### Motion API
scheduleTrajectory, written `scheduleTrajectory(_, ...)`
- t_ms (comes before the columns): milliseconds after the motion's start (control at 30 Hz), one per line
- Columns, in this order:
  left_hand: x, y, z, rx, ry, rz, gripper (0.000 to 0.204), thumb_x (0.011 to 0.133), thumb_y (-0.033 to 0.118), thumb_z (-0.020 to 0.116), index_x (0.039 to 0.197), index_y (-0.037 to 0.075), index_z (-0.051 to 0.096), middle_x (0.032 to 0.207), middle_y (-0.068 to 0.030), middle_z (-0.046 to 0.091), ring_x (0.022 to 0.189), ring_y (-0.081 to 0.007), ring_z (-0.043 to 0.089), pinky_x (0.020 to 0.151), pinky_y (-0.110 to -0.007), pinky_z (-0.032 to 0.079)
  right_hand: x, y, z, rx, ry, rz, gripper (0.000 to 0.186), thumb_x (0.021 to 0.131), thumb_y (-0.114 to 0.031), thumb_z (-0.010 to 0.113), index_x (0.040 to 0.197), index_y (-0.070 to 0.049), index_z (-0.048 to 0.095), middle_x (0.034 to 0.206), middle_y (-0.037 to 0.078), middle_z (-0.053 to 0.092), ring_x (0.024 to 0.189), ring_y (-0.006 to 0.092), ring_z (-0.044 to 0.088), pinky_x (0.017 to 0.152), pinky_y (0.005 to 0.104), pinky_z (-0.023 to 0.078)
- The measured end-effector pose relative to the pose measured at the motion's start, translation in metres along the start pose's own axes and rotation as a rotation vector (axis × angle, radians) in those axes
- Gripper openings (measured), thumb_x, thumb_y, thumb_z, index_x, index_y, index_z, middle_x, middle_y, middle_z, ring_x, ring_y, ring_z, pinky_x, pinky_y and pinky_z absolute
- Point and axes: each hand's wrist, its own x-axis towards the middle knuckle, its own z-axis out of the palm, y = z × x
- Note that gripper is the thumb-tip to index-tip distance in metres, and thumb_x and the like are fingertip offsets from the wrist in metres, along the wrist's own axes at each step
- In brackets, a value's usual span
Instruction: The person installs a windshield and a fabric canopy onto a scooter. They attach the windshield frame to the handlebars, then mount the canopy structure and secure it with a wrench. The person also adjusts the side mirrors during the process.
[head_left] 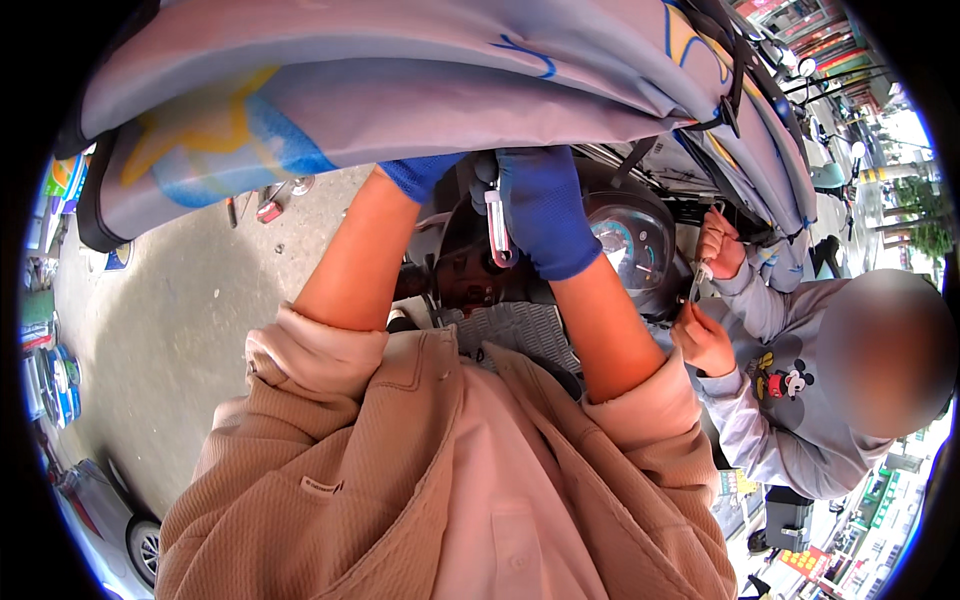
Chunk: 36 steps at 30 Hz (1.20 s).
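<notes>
A padded grey-pink fabric cover (400,90) with yellow and blue print hangs over the front of a scooter. My left hand (422,176), in a blue glove, reaches under its lower edge; the fingers are hidden there. Beside it my right hand (548,212), also blue-gloved, is closed, its fingertips partly covered by the fabric. A metal wrench (496,225) with a ring end points down from this hand. Just right of my right wrist is the scooter's round instrument panel (632,248). Dark body panels (465,255) lie below my hands.
At the right a person in a grey sweatshirt (790,400) works close by, one hand (722,243) and the other (704,342) around a small metal part. A red object (268,211) and other small items lie on the concrete floor (180,350). A car (115,530) stands lower left.
</notes>
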Motion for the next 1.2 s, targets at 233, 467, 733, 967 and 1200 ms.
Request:
scheduleTrajectory(233, -0.008, 0.005, -0.004, 0.001, 0.009, 0.0, 0.045, 0.089, 0.035, 0.06, 0.124, 0.007, 0.055, 0.121, -0.0129, 0.058, 0.109, -0.0261, 0.054, 0.095, -0.036, 0.045, 0.001, 0.027, -0.016, -0.985, 0.091, -0.661, 0.012, 0.09, -0.014, 0.055, 0.095, -0.004, 0.058, 0.085, 0.012, 0.06, 0.069, 0.0274, 0.059, 0.06, 0.0379, 0.048)
scheduleTrajectory(467, -0.014, 0.028, -0.027, -0.17, -0.034, -0.068, 0.042, 0.09, 0.034, 0.058, 0.121, 0.007, 0.057, 0.119, -0.0138, 0.059, 0.107, -0.0271, 0.055, 0.094, -0.038, 0.045, -0.012, 0.012, 0.009, -0.965, 0.224, -0.318, 0.024, 0.091, -0.027, 0.055, 0.096, -0.003, 0.06, 0.086, 0.018, 0.062, 0.077, 0.0372, 0.06, 0.068, 0.0443, 0.047)
scheduleTrajectory(733, -0.001, 0.023, -0.061, -0.143, -0.267, -0.195, 0.045, 0.088, 0.034, 0.061, 0.123, 0.006, 0.056, 0.118, -0.0128, 0.06, 0.107, -0.0254, 0.056, 0.093, -0.035, 0.046, -0.008, 0.033, 0.029, -1.032, 0.33, -0.545, 0.023, 0.088, -0.022, 0.056, 0.089, 0.0, 0.063, 0.071, 0.015, 0.062, 0.067, 0.0323, 0.06, 0.06, 0.0396, 0.046)
scheduleTrajectory(967, 0.026, 0.031, -0.098, -0.467, -0.195, -0.272, 0.047, 0.078, 0.028, 0.065, 0.119, 0.008, 0.059, 0.115, -0.0143, 0.061, 0.112, -0.0277, 0.055, 0.095, -0.036, 0.045, 0.013, 0.059, -0.014, -0.926, 0.37, -0.556, 0.01, 0.088, -0.01, 0.059, 0.092, -0.001, 0.06, 0.075, 0.004, 0.059, 0.058, 0.0122, 0.055, 0.048, 0.0258, 0.043)
scheduleTrajectory(1200, 0.035, 0.026, -0.105, -0.56, 0.02, -0.234, 0.052, 0.067, 0.019, 0.068, 0.117, 0.008, 0.06, 0.117, -0.0146, 0.061, 0.113, -0.0316, 0.056, 0.095, -0.038, 0.045, 0.0, 0.023, 0.0, -2.297, -0.001, -0.922, 0.018, 0.08, -0.009, 0.056, 0.095, 0.001, 0.061, 0.091, 0.017, 0.065, 0.079, 0.0323, 0.063, 0.067, 0.0382, 0.05)
